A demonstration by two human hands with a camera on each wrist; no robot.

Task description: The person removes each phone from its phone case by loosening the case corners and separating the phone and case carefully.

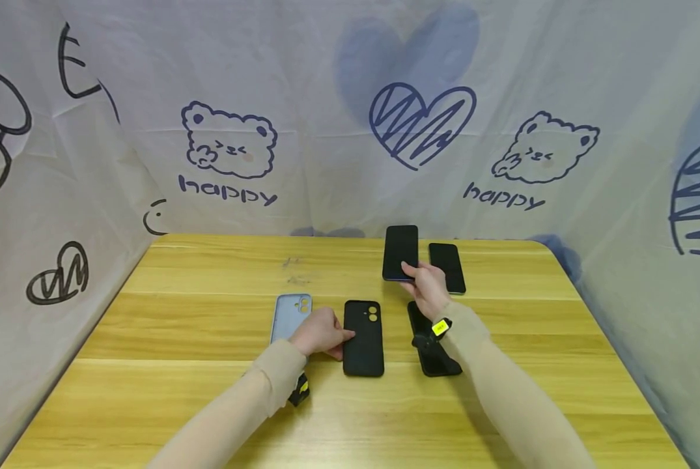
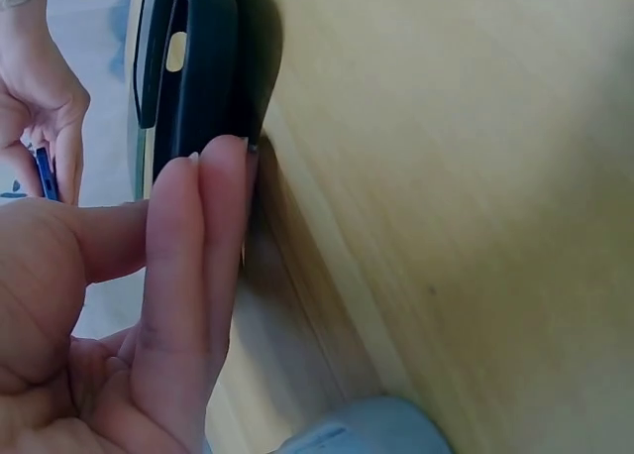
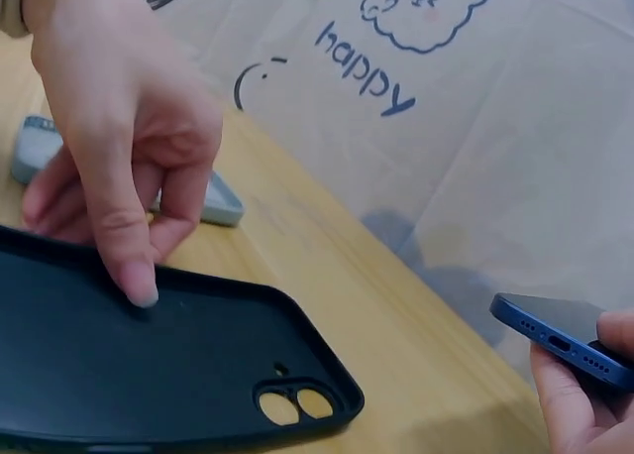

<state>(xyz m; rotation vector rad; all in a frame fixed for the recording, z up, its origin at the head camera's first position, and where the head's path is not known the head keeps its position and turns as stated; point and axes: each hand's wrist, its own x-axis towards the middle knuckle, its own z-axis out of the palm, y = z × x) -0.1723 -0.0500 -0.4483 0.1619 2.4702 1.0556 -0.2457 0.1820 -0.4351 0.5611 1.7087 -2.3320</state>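
Note:
My left hand [image 1: 319, 333] pinches the left edge of a black phone case [image 1: 364, 348], thumb inside and fingers outside. The case lies open side up, its two camera holes at the top right. In the right wrist view the thumb presses on the inside of the black case [image 3: 198, 345]. My right hand [image 1: 428, 286] grips the lower end of a phone [image 1: 400, 244], raised above the table with its dark screen up. Its blue edge with the charging port shows on the phone [image 3: 560, 343] in the right wrist view.
Left of the black case lies a light blue phone case [image 1: 289, 316], partly behind my left hand. A dark phone [image 1: 434, 359] lies beneath my right wrist, and another phone [image 1: 450, 268] lies behind the right hand. A printed white cloth [image 1: 326, 156] hangs behind the wooden table [image 1: 180, 391].

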